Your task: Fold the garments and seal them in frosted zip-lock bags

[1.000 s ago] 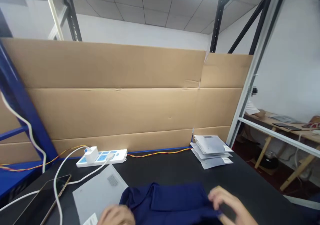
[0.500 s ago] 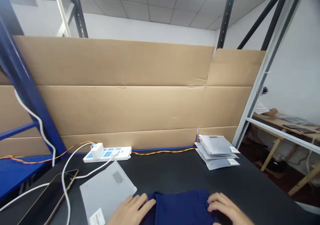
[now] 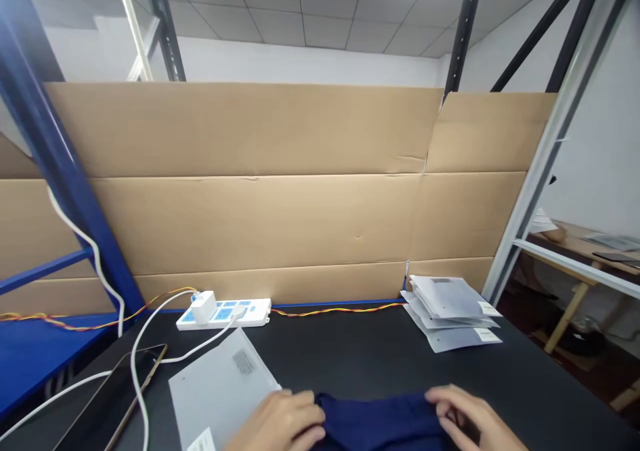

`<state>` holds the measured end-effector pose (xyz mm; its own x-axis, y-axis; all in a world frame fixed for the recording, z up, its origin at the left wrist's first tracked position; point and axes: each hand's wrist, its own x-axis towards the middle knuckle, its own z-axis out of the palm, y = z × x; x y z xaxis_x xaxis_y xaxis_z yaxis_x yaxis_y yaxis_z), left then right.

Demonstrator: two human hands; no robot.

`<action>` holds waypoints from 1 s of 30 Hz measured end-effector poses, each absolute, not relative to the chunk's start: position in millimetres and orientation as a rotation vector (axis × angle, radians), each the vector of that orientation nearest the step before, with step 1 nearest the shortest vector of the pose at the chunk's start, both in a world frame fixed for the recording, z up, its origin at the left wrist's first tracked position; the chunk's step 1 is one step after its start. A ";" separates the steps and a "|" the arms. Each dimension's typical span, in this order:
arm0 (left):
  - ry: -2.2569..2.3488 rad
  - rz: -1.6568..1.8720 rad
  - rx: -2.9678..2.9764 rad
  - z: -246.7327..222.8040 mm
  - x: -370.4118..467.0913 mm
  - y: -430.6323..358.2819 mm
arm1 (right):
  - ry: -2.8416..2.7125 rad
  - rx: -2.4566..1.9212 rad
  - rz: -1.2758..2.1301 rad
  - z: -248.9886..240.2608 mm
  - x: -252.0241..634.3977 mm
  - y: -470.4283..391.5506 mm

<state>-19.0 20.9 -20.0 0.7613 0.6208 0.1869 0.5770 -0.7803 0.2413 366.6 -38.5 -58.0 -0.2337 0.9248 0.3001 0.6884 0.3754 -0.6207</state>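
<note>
A dark navy piece of folded fabric (image 3: 383, 421) lies on the black tabletop at the bottom centre, its near part cut off by the picture's edge. My left hand (image 3: 287, 423) is closed on its left upper corner, fingers curled and partly overlapping it. At the opposite corner, my right hand (image 3: 475, 416) pinches the cloth between thumb and fingers. Left of the fabric rests a frosted, translucent plastic bag (image 3: 220, 384) with a printed block and a white label; my left hand covers its right corner.
Several similar bags are stacked (image 3: 450, 304) at the back right. A white power strip (image 3: 225, 313) with plug and cables stands by the cardboard wall (image 3: 300, 224). A dark tablet-like device (image 3: 110, 397) lies at left. Beyond the right post, a person's arm (image 3: 555, 233) shows at another table.
The view has shifted slightly, so the scene sits further right. My right fingers have closed into a pinch on the fabric's corner, and the fabric's upper edge is now more creased.
</note>
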 end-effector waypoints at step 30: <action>1.134 0.967 1.606 -57.1 -66.3 134.3 | -1.692 -1.344 0.556 -106.5 368.6 114.7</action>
<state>-66.3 134.3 -57.1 0.2682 0.9591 0.0905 0.2410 -0.1578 0.9576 368.6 114.7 -106.5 -0.0279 0.9338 0.3566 0.5401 0.3143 -0.7807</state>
